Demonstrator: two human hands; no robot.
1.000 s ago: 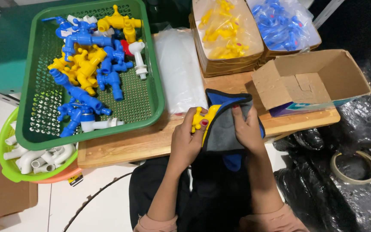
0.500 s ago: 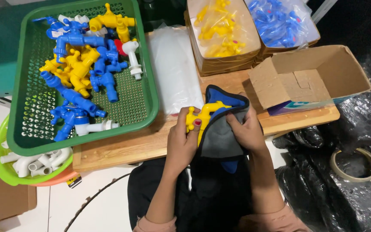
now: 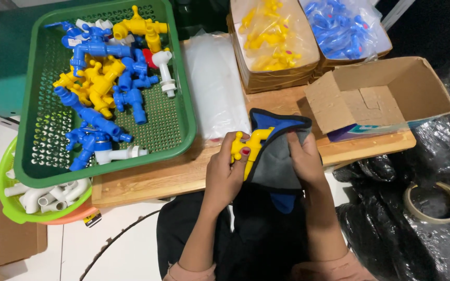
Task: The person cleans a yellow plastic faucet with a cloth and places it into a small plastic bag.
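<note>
My left hand grips a yellow plastic tap just over the near edge of the wooden table. My right hand presses a grey cloth with a blue border against the tap, and the cloth hides the tap's right end. A green perforated tray to the left holds several blue, yellow and white plastic taps.
An open empty cardboard box sits at the right. Behind it are boxes with bagged yellow taps and bagged blue taps. A stack of clear bags lies mid-table. A lime basket of white pipe pieces sits lower left; a tape roll lies on black plastic.
Both hands, with the tap and cloth, have stayed at the table's near edge. The left hand has shifted its hold on the tap slightly. The view has drifted a little.
</note>
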